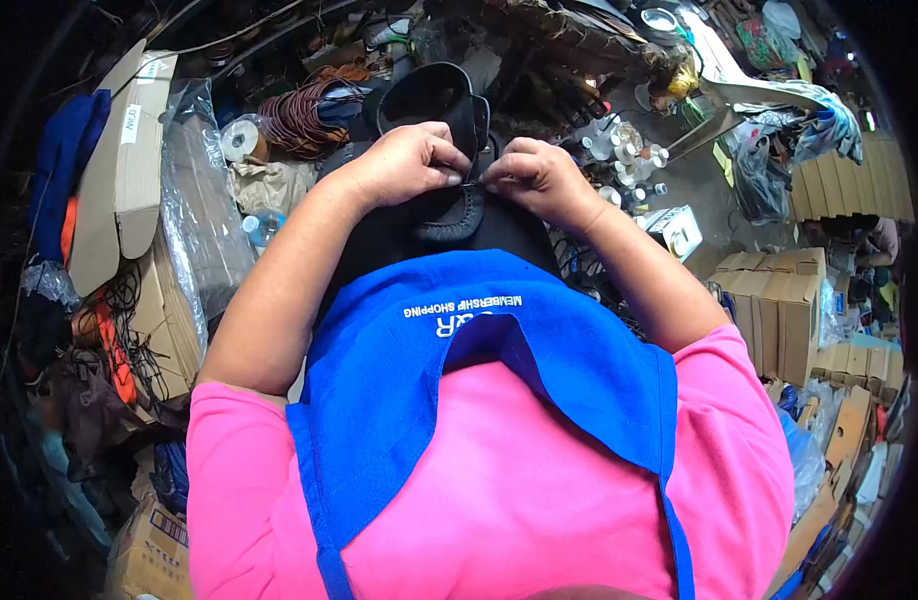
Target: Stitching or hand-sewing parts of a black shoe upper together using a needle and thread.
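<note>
Left hand: the left hand (411, 160) is laid over the top of a black shoe (441, 150), knuckles up, with its fingers (447, 176) curled together and pinched down on the shoe's stitched edge.
Right hand: the right hand (535, 175) is brought in from the other side, fingertips pressed together right where they meet the left ones; something thin looks to be pinched there, but it's too small to be made out.
Shoe: it's held out in front of the chest, just above the blue apron (499, 350), opening pointed away, and a stitched moccasin-style seam (449, 225) can be seen below the hands.
Clothing: a pink shirt (499, 490) is worn under the apron, which has white lettering near its neckline.
Left side: a flat cardboard box (129, 160) and a clear plastic bag (194, 200) are stacked up, with a coil of brown cord (299, 115) near a white tape roll (241, 138).
Right side: a row of small brown cardboard boxes (779, 310) is lined up, well apart from the hands, and little clear bottles (629, 150) are clustered just past the right hand.
</note>
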Demonstrator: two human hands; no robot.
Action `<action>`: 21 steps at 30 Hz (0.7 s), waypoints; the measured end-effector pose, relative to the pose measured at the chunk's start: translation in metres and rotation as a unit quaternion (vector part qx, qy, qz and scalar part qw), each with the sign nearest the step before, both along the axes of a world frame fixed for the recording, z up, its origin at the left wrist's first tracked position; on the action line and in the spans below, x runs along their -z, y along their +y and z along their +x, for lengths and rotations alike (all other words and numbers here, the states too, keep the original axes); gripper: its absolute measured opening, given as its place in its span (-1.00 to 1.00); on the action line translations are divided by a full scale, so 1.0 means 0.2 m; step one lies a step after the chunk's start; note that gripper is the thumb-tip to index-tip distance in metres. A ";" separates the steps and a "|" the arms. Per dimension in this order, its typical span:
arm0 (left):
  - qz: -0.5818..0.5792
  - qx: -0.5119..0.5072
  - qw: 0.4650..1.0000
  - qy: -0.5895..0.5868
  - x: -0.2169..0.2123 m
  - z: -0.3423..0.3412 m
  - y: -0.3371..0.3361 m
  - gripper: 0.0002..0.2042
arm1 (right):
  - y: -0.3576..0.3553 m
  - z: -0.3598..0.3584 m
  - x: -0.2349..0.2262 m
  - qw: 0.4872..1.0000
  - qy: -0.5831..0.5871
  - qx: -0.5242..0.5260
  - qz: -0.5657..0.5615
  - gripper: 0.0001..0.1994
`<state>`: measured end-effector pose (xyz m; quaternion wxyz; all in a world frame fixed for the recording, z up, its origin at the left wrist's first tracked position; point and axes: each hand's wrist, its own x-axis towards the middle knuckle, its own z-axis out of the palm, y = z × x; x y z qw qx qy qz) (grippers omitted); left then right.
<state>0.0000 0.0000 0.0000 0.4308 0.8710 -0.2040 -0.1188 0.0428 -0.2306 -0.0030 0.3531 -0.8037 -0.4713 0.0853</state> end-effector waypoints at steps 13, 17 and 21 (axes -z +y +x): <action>0.077 0.033 0.995 -0.058 -0.01 -0.04 -0.01 -0.78 | 0.13 -0.05 -0.27 0.928 -0.264 -0.132 -0.227 -0.88; 0.075 -0.010 0.991 -0.115 0.02 -0.01 -0.01 -0.84 | 0.21 -0.06 -0.21 0.911 -0.275 -0.142 -0.274 -0.88; 0.037 -0.039 0.992 -0.111 0.01 0.03 0.00 -0.83 | 0.18 -0.06 -0.23 0.945 -0.214 -0.105 -0.226 -0.88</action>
